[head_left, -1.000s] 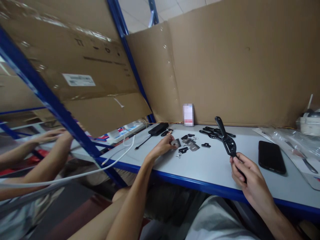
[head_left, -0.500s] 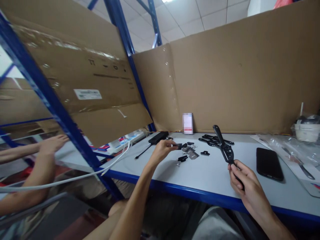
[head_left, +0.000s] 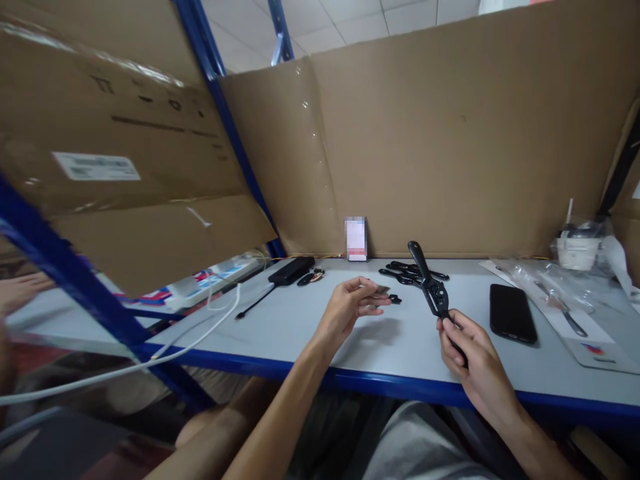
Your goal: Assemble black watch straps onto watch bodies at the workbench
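Note:
My right hand [head_left: 463,343] is wrapped round the lower handle of a black tool [head_left: 431,287], which tilts up and to the left above the table. My left hand [head_left: 353,303] pinches a small thin metal piece [head_left: 383,289] between thumb and fingers, to the left of the tool. A small black part [head_left: 395,299] shows just beyond my left fingertips. The hand hides the spot where other small parts lay. Several black handled tools [head_left: 410,272] lie together on the table behind the held one.
A black phone [head_left: 513,313] lies to the right, beside plastic packaging [head_left: 565,287] and a wrapped cup [head_left: 579,247]. A lit phone [head_left: 356,239] leans on the cardboard wall. At the left are a black box with a cable [head_left: 291,271], a power strip [head_left: 215,277] and another person's hand [head_left: 23,290].
My left hand has lifted and moved right, nearer the held tool, carrying a thin piece from the small parts. The view has turned right. My right hand keeps its hold.

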`<state>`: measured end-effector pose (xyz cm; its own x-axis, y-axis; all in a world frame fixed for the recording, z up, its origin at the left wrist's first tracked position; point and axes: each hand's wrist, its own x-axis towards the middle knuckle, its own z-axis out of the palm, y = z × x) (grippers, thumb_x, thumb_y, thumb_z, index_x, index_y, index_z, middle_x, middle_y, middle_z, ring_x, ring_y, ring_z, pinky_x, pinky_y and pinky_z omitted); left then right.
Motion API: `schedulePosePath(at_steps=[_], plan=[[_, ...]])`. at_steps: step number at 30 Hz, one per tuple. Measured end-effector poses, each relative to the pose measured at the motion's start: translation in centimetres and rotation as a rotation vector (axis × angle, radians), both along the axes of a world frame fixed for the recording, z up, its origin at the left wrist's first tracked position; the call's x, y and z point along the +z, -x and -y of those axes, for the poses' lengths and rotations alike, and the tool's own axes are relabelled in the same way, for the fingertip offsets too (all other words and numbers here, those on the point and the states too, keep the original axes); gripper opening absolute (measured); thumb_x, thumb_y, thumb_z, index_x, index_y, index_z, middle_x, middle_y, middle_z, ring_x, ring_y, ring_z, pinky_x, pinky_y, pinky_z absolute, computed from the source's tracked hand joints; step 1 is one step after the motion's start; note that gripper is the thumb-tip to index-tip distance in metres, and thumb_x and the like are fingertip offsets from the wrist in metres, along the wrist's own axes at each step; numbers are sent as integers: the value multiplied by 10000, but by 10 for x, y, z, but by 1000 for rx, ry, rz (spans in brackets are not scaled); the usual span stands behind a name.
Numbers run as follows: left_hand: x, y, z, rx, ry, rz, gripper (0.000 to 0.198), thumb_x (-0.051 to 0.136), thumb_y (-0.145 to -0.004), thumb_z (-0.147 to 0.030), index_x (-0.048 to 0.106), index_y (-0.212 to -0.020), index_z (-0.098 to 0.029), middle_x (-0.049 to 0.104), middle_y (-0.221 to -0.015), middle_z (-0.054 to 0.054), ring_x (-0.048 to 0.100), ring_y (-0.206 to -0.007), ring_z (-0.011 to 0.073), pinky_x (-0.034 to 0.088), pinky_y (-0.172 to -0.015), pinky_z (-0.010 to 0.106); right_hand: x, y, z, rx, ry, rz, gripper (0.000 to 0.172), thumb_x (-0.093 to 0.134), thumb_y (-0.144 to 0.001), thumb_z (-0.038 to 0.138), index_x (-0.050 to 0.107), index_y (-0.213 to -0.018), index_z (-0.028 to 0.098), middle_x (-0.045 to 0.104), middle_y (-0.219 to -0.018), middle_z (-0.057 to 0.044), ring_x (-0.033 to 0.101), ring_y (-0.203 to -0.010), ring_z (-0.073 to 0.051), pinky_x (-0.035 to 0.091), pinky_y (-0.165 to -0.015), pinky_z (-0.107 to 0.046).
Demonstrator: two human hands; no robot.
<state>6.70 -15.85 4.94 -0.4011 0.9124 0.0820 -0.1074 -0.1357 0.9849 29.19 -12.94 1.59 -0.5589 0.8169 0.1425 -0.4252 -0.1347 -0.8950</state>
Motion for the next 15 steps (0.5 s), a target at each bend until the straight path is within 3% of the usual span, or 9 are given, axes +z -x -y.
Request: schedulePosePath(at_steps=[3,5,11,15], plan=[[-2,-7,-1,10,-9,-30,468,766,-691,-204,529,-1093,-171,698,-736,17,752,-671,244,585,-552,289,0,0,0,8,-10,1,382,732,-801,522,576,-806,174,332,-494,95,151,-443,-47,72,-412,-219],[-3,-9,-1,11,-8,-35,528,771,-687,-202,502,-1140,-174,679,-741,1,737,-625,226,575,-528,286,0,0,0,8,-16,-4,381,725,-808,523,576,-806,172,329,-485,99,146,-436,-44,73,-411,-220],[-7,-9,-3,-113,-8,-20,376,840,-627,-271,572,-860,-152,621,-739,-11,625,-525,117,444,-404,199,0,1,-1,11,-20,-1,380,722,-813,521,551,-806,181,331,-489,103,140,-434,-44,64,-409,-221],[-6,-10,-4,-151,-14,112,347,884,-583,-242,595,-731,-120,561,-670,-29,441,-470,12,305,-388,132,0,2,-2,8,-21,1,393,716,-811,536,540,-805,185,332,-484,104,141,-431,-45,63,-409,-226]])
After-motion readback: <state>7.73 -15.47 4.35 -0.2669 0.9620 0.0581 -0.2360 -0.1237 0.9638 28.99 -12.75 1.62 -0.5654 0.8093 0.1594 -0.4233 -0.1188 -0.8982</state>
